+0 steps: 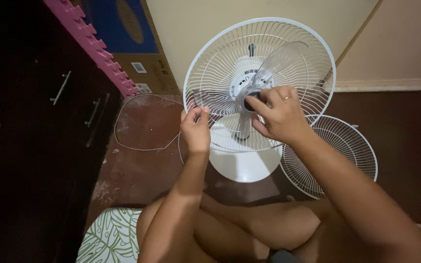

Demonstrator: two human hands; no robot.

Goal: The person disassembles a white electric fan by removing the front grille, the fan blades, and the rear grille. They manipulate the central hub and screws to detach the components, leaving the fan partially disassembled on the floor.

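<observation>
While my left hand [196,127] is pinching the fan's rear guard [205,73] rim, my right hand [276,113] is gripping the dark hub cap [252,97]. I'm thinking steady bracing is keeping the clear blade [281,63] from spinning.

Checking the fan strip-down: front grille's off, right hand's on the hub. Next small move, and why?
Probably turn the dark round hub cap with the right hand, while the left hand steadies the clear plastic blade: the cap sits in front of the blade, seemingly retaining it.
</observation>
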